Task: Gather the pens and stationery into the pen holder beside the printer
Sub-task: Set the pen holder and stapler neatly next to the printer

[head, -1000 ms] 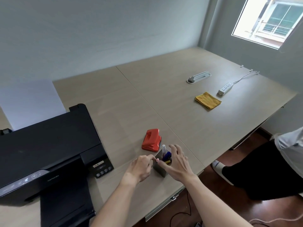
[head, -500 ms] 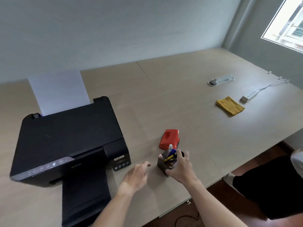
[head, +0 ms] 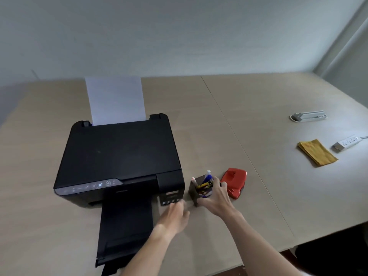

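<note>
A dark square pen holder point(head: 193, 193) stands on the desk just right of the black printer point(head: 119, 158). Several pens and markers point(head: 206, 181), blue, yellow and white, stick up out of it. My right hand point(head: 216, 200) wraps the holder's right side, fingers on its rim. My left hand point(head: 173, 217) hovers blurred in front of the printer's button panel, fingers apart and holding nothing. A red hole punch point(head: 234, 181) lies right behind my right hand, next to the holder.
White paper point(head: 115, 100) stands in the printer's rear feed and its output tray point(head: 125, 234) sticks out toward me. Far right lie a yellow cloth point(head: 316, 152), a white power strip point(head: 347, 143) and a grey desk socket point(head: 307, 116). The desk's front edge point(head: 258, 259) is close.
The view has swung left, bringing the whole printer into sight. My right hand holds the holder, now close beside the printer. My left hand has come off the holder and drifted left.
</note>
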